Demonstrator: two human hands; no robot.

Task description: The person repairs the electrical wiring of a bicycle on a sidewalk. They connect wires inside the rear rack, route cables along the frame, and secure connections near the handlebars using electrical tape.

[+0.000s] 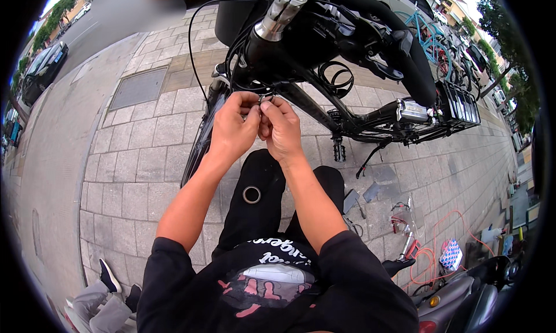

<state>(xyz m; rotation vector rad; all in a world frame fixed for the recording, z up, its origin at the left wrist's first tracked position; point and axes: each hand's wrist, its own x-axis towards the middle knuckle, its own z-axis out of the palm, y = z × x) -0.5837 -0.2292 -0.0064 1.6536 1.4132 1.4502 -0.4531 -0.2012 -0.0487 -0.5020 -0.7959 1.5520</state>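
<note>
A black bicycle [272,63] stands in front of me, with dark cables looping around its front end and a silver stem at the top. Just below the cables, my left hand [234,127] and my right hand [280,128] meet, both with fingers pinched together. Between the fingertips is something small and thin, perhaps a cable end; the fingers hide most of it. The front wheel [200,139] is beside my left forearm. A roll of tape [251,202] rests on my left thigh.
Red-handled tools [399,222] lie on the paving at right, near an orange hose [427,257] and a blue-and-white patterned box [450,255]. A scooter [457,310] is at lower right. Another person's grey-trousered leg [107,317] shows at lower left.
</note>
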